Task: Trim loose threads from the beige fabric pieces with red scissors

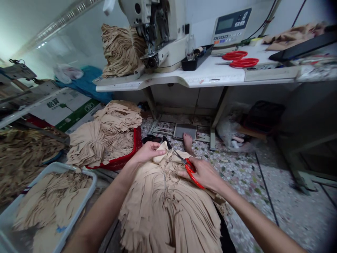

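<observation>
Held scissors (187, 164): handles red, blades dark. Cloth bundle (168, 211): plain beige throughout. Crate (138, 140): red. Bin (93, 177): whitish. Carton (63, 109): white, green band, green lettering. Plastic sheet (89, 82): blue. Surface (210, 72): white. Sewing machine (175, 38): off-white. Tray (195, 63): black. Spare scissors (245, 63): red handles. Floor (244, 175): pale, speckled with pinkish, greenish and grey chips, crossed by dark lines.

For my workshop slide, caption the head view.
Left hand pinches pale beige cloth; right hand holds red-handled metal scissors over a bunched beige fabric bundle.
</observation>
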The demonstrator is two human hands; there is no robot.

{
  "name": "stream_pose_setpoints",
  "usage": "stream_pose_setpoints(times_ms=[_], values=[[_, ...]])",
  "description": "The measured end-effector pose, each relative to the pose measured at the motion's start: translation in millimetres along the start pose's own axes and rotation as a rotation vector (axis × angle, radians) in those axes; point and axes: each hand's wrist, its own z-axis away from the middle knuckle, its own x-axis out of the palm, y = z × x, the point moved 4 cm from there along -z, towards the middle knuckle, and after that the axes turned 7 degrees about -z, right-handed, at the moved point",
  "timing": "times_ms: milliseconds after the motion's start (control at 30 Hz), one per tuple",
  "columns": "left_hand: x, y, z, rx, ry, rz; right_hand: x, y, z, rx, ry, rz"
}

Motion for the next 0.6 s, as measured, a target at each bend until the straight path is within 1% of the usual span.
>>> stream_pose_setpoints(times_ms=[133,267,400,500,600], values=[[11,-2,-1,-0.019,0.002,0.068,0,-3,-5,-0.022,-0.014,0.042],[15,6,-2,0.004,0.029,0.094,3,-7,-12,-0.013,-0.033,0.052],[17,12,-1,-0.004,0.007,0.055,4,-12,-18,-0.027,-0.033,0.029],[17,10,1,-0.012,0.028,0.023,3,-15,-20,-0.038,-0.034,0.023],[18,3,1,-0.006,0.035,0.048,3,-16,-22,-0.049,-0.041,0.015]])
